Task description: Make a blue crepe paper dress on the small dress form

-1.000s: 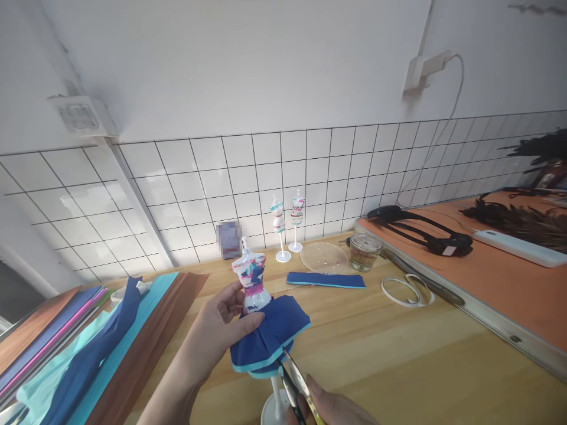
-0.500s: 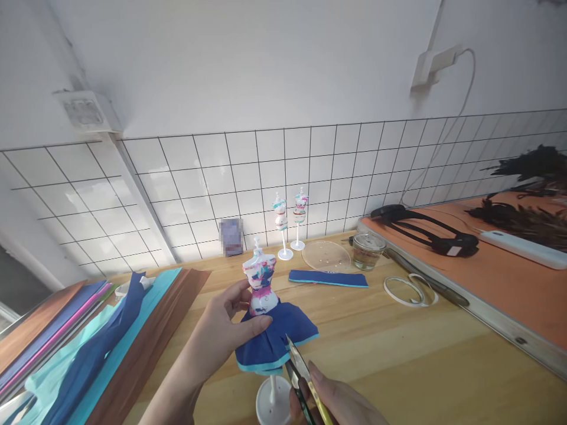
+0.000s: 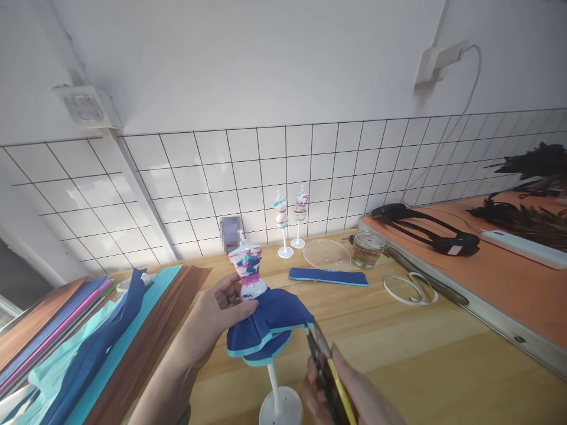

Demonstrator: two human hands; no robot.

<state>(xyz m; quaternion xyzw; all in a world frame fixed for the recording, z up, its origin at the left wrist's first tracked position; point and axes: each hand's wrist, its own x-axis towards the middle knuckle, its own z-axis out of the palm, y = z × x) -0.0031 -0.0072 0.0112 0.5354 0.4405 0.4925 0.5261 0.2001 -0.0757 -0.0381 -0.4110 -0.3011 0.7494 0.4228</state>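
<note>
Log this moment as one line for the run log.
left hand: grips small mannequin on white stand at waist | dark blue paper skirt with teal hem: on mannequin | right hand: holds yellow-handled scissors, tips beside skirt hem

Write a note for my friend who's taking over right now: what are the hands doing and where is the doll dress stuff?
Left hand: fingers pinch the waist of the mini mannequin, which tilts on its white stand.
Right hand: holds the scissors, tips at the skirt's right hem.
Blue paper skirt with a teal edge is already wrapped on the mannequin.
Spare blue strip lies on the wooden table; paper sheets lie to the left.
Left: probably trimming the hem; the top is bare.
</note>
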